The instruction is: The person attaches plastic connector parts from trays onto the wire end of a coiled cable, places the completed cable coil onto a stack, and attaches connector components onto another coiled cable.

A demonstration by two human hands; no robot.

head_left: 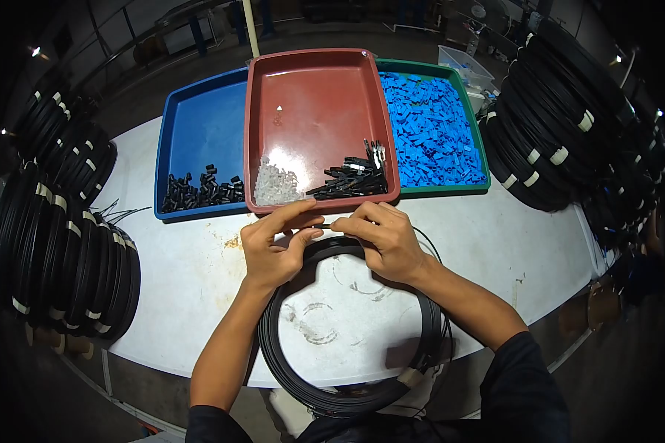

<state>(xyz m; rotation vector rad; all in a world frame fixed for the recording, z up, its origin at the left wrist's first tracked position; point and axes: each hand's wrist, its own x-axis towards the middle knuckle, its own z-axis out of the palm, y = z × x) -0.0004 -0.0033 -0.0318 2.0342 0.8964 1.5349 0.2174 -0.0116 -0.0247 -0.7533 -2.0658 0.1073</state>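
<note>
A coil of black cable lies on the white table in front of me, a pale band around its near right side. Above its far edge my left hand pinches one end of a small thin black piece; its exact kind is too small to tell. My right hand is closed at the other end of that piece, fingertips close to those of the left. From behind the right hand a loose strand of cable curves down to the coil. The right fingers hide what they grip.
A red tray holds clear small parts and black connectors. The blue tray holds short black pieces; the green tray holds blue pieces. Stacked cable coils stand left and right.
</note>
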